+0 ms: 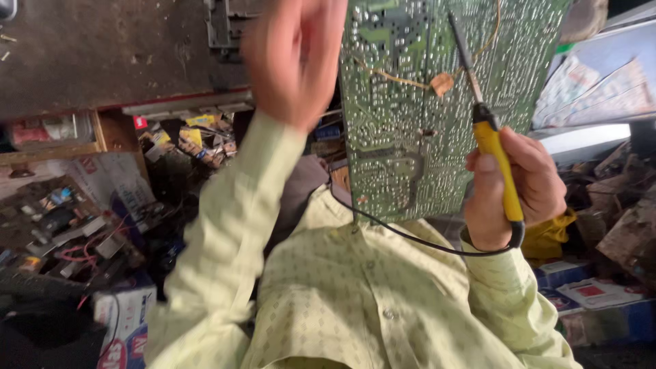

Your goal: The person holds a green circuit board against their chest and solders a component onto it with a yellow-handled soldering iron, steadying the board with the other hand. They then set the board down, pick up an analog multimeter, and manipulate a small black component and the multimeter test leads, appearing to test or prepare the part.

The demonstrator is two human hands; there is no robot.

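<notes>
Nearest, the blurred left hand [295, 58] hangs loosely curled and empty beside the green circuit board [410, 116], while the right hand [516, 188] grips a yellow-handled soldering iron [493, 147], tip at the solder side, apparently mid-soldering.

Circuit board [437, 102] upright between hands; soldering iron [488, 130] right, tip on board; left hand [294, 61] at board's left edge

— What is the right hand [519, 191] gripping?
— It is gripping a yellow soldering iron [497, 160], tip resting against the green circuit board [437, 96].
— And the left hand [294, 58]?
— It is hovering, blurred, beside the board's edge.
</notes>
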